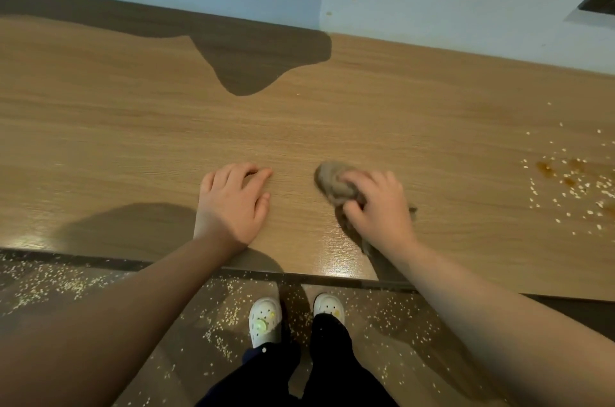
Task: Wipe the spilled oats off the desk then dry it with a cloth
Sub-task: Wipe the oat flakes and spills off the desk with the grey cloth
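My worry: the 1 patch of oats [572,183] with brown sticky spots sits well right of the cloth [336,187], so a careless sweep could smear it or push flakes onto the floor [382,316]. My right hand [379,207] has its fingers curled tight on the cloth; my left hand [233,203] rests on the desk [133,127], fingers loosely bent, holding nothing.

Cloth [336,188] under right hand [379,207] on desk [133,127], left hand [233,203] beside it, oats [572,183] far right (more on floor [399,316]).

Wooden desk [133,127]: oats [572,183] scattered right, brown cloth [336,187] near front edge.
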The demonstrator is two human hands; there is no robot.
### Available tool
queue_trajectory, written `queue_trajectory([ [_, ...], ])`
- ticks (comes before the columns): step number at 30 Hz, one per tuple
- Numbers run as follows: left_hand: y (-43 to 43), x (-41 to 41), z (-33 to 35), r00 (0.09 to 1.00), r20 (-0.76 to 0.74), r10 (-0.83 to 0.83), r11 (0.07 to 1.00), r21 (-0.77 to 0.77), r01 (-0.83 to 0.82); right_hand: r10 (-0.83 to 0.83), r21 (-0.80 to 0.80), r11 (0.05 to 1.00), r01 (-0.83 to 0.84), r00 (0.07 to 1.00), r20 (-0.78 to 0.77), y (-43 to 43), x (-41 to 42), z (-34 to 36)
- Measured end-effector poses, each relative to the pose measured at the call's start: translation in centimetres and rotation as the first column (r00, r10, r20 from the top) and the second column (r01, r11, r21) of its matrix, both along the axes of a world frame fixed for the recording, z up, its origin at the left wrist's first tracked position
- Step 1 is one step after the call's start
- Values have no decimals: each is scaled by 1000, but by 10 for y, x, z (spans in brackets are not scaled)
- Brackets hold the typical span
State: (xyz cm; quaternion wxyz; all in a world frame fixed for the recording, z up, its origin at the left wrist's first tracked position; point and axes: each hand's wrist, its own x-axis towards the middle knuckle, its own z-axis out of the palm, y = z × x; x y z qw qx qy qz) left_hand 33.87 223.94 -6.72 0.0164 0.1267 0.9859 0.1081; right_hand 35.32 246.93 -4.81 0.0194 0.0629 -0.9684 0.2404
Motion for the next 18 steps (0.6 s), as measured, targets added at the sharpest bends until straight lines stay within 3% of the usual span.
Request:
queue_trajectory([
  [1,2,-3,2,1000,2,12,1000,-11,-12,-120,35,992,119,992,23,-7,-8,-1],
  [2,4,-7,4,1000,9,28,999,-16,-28,-139,56,989,139,990,4,-15,-9,-2],
  [4,5,-17,8,997,44,59,998,-20,-58,97,45,995,-94,993,-68,-24,5,-3],
  [6,0,-27,9,995,59,79,996,-47,-77,419,59,908,-416,905,-69,-19,25,-4],
  [8,-9,-39,6,988,98,118,989,-103,-108,495,139,865,-482,866,-75,-3,18,-7],
  [9,-13,-45,5,981,119,156,982,-127,-141,401,173,908,-382,912,-87,6,5,-8],
  [11,-20,-54,2,964,140,224,968,-148,-203,-15,174,984,37,992,-128,16,-30,-8],
  [13,-20,-56,1,963,137,231,963,-175,-206,-412,133,900,415,910,-51,19,-69,-5],
  [15,-18,-56,1,960,159,229,962,-190,-198,-566,140,816,561,824,-2,15,-109,-1],
  [18,-17,-58,0,956,179,233,963,-181,-201,-557,167,819,549,830,4,-4,-170,0],
])
